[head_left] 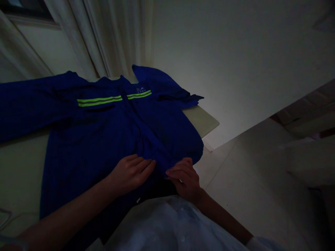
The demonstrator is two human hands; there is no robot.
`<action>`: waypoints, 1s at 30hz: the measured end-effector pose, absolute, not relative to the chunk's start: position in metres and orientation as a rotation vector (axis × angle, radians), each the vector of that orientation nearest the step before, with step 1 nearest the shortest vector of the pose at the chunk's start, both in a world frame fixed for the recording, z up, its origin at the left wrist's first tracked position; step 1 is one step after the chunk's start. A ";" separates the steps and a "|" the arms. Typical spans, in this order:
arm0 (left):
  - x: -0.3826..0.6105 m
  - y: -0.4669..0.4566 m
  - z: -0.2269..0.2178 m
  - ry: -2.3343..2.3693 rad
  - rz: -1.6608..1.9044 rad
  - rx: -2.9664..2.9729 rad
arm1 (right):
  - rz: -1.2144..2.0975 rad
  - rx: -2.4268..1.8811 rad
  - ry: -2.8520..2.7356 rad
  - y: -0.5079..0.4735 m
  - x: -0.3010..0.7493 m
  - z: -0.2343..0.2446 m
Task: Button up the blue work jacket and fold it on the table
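Note:
A dark blue work jacket [110, 129] lies spread front side up, with yellow-green stripes across its chest and a small white logo. One sleeve stretches off to the left; the other is bent at the upper right. My left hand [134, 170] is closed on the cloth near the front opening at the lower hem. Close by on the right, my right hand [184, 176] pinches the front edge of the same jacket. Dim light hides the fine detail between the fingertips.
The jacket rests on a pale table [202, 120], whose corner shows at right. Light curtains [117, 38] hang behind it, and a white wall [222, 59] rises beyond. Tiled floor [240, 177] lies to the right, with pale box-like shapes [311, 160] at the far side.

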State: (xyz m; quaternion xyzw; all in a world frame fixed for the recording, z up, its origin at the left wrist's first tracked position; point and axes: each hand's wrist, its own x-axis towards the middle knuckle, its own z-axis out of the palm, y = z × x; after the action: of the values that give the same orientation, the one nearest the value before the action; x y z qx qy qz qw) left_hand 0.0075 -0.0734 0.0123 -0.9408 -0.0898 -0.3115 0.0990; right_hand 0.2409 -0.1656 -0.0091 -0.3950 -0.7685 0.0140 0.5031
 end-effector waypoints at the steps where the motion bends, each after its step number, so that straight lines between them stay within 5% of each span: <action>1: 0.007 -0.071 0.013 -0.275 -0.919 -2.817 | 0.040 -0.967 -1.840 -0.166 0.241 -0.009; 30: 0.009 -0.084 0.011 -0.370 -1.005 -3.171 | 0.084 -1.072 -1.916 -0.166 0.236 0.000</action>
State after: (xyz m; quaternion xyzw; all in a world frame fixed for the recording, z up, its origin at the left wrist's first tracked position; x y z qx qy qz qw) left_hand 0.0094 -0.0839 0.0115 -0.9424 -0.1099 -0.2987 -0.1028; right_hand 0.2363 -0.1656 0.0004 -0.4345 -0.7766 0.0342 0.4549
